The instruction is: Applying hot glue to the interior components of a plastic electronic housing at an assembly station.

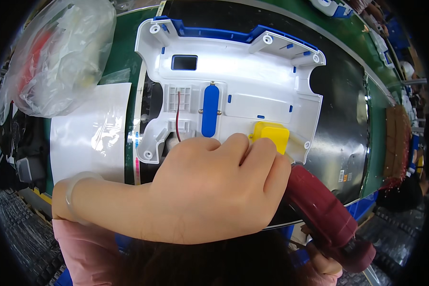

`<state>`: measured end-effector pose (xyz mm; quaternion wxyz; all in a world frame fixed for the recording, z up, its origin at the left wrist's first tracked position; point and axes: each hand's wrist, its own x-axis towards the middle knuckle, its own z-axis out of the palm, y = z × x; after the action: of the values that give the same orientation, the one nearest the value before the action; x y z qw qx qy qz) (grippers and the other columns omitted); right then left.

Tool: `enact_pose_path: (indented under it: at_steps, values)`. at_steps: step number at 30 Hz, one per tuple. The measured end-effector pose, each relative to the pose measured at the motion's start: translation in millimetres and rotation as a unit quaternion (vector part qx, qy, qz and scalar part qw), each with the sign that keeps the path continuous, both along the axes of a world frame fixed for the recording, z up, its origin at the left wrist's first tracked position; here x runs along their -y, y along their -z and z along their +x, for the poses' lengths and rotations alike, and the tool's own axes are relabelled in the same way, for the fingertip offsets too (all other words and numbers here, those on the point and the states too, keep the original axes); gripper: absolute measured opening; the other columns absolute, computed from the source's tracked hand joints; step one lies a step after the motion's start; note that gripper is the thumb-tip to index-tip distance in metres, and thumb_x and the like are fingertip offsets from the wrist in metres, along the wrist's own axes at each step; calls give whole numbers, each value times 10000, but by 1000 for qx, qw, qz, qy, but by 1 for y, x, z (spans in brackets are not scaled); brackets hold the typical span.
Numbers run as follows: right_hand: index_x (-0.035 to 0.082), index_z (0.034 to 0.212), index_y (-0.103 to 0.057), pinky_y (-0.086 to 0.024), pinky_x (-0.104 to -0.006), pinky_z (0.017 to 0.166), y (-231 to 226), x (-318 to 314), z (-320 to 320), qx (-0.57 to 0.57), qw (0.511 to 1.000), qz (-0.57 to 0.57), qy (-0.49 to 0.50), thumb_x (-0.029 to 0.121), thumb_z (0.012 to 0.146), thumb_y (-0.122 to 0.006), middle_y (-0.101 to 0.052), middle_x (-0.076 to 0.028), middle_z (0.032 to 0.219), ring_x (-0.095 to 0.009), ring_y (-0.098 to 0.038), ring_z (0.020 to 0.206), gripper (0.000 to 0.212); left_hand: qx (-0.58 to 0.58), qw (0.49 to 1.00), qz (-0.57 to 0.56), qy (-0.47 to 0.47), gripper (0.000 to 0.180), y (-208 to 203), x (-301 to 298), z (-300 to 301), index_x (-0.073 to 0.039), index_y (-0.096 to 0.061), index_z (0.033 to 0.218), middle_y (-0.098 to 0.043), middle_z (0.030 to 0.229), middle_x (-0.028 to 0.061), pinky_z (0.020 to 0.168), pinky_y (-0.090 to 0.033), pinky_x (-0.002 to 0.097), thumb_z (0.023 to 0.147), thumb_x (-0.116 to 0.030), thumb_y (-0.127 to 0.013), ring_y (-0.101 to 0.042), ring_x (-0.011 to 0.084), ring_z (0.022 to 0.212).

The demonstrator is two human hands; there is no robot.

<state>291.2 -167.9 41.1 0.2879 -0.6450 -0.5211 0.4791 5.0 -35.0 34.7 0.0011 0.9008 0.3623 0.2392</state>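
Observation:
A white plastic housing shell (252, 62) with blue trim lies inside up on the table. A blue oblong piece (210, 110) is set in its middle, and a thin dark red wire (178, 117) runs beside it. My left hand (219, 186) reaches across the near side of the shell with its fingers curled under; whatever they hold is hidden. Just beyond its knuckles sits a yellow box-shaped part (272, 135). At lower right, my right hand (321, 261), partly covered, is closed around a dark red hand tool (319, 202) with a thick rounded body.
Clear plastic bags (66, 52) lie at the far left above a white sheet (88, 128). Under the shell is a glossy black mat (341, 128) on a green table (379, 128). A brown box-like thing (396, 148) stands at the right edge. More white-and-blue parts (331, 7) are at the back.

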Motion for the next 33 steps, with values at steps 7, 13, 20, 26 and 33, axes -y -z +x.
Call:
enact_pose_path:
  at_steps: [7, 13, 20, 26, 33]
  values:
    - [-70, 1030, -494, -416, -357, 809, -9, -13, -18, -3, 1000, 1, 1, -16, 536, -513, -576, -166, 925, -272, -550, 885, 498, -29, 999, -30, 9, 179, -2, 3, -2, -15, -571, 759, -481, 624, 45, 363, -331, 176, 614, -90, -646, -481, 101, 505]
    - [-72, 1042, -481, -419, -357, 801, -13, -15, -6, 60, 995, -29, -68, -25, 514, -495, -580, -162, 911, -280, -552, 875, 531, -34, 999, -15, 0, 151, 1, 2, -2, -13, -568, 741, -483, 625, 46, 365, -335, 177, 615, -71, -626, -484, 103, 510]
    - [-76, 1060, -462, -401, -364, 826, 0, 0, 4, -22, 999, 4, -34, -35, 505, -478, -563, -186, 950, -289, -540, 903, 557, -75, 997, -27, -3, 155, -1, 0, -6, -12, -564, 741, -486, 628, 50, 369, -350, 182, 606, -70, -613, -492, 108, 524]
    - [-78, 1104, -429, -386, -375, 863, -1, -5, -13, -56, 998, -8, 2, -33, 537, -481, -552, -193, 978, -294, -531, 939, 571, -90, 996, -22, -19, 148, -4, 1, -2, -24, -556, 725, -472, 626, 40, 376, -360, 188, 594, -71, -607, -476, 104, 515]
    - [-78, 1099, -435, -381, -395, 870, 3, -1, -6, -6, 999, 15, -38, -34, 546, -479, -551, -192, 982, -292, -532, 942, 556, -82, 996, -29, -26, 143, -2, 0, -7, -25, -562, 714, -483, 631, 44, 388, -375, 193, 587, -67, -612, -490, 115, 532]
